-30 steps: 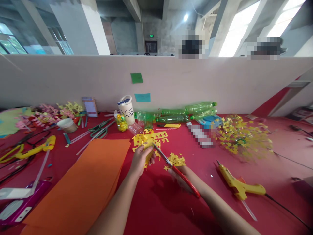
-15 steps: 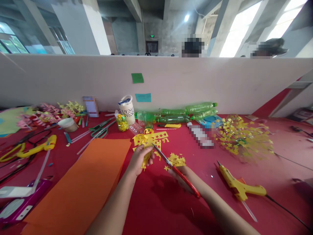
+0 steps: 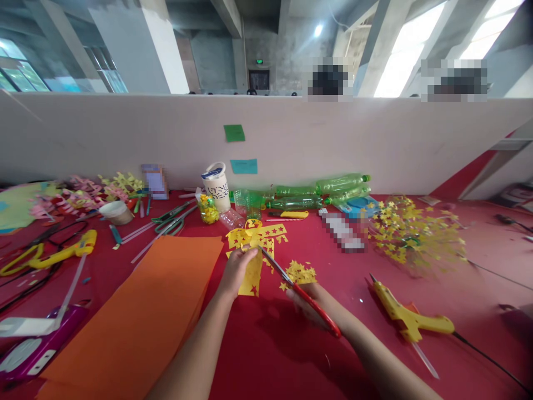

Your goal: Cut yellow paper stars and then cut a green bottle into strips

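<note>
Between the thumb and fingers of my left hand hangs a yellow paper strip with a star-shaped hole near its lower end. My right hand is closed on red-handled scissors, whose blades point up and left, their tips beside the strip near my left thumb. Cut-out yellow stars lie in a small pile just beyond my right hand. Behind my left hand, yellow paper scraps with star holes lie on the red table.
Orange sheets lie at the left, near a purple tool. A yellow glue gun rests at the right, below a bunch of yellow stars. Green bottles and a white cup stand or lie along the partition.
The yellow strip in my left hand now hangs flat and shows more of its face, where it was bunched under the fingers. The right hand and scissors have hardly moved.
</note>
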Demonstrator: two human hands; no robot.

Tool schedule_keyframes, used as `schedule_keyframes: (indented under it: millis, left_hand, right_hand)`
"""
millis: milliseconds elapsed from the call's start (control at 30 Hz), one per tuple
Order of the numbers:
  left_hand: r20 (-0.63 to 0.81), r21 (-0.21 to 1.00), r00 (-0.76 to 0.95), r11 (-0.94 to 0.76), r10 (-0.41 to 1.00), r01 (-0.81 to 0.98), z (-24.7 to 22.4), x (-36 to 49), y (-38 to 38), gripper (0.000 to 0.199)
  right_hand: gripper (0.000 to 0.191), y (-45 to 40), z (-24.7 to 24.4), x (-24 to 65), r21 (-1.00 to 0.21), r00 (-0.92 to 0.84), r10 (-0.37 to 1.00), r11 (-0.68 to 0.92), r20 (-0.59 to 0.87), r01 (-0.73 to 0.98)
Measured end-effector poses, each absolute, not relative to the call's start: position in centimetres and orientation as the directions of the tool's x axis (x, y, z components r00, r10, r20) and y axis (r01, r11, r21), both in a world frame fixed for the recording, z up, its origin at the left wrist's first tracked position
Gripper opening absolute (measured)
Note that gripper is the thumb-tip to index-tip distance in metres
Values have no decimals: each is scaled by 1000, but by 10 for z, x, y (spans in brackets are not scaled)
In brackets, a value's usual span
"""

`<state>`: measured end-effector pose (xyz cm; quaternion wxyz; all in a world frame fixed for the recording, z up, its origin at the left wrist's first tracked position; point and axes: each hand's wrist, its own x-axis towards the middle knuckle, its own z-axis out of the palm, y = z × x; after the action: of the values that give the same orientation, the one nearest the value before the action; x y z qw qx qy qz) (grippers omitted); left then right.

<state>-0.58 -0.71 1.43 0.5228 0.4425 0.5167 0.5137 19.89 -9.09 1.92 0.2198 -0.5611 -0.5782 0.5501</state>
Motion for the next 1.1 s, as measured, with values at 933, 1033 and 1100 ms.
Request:
schedule_keyframes:
  millis: [933, 1033, 1100]
  left_hand:
    - [-4, 974, 124, 31, 992, -223, 17, 10, -21, 22]
    - [-26, 966, 121, 56, 992, -253, 17, 11, -21, 22]
    - [-43, 959, 118, 74, 992, -273, 17, 11, -21, 22]
  right_hand:
    - [63, -101, 23, 181, -900, -242, 887, -316, -393, 301]
    - [63, -100, 21, 181, -899, -232, 892, -310, -388, 309]
    - [62, -100, 20, 182, -898, -229, 892, -311, -389, 312]
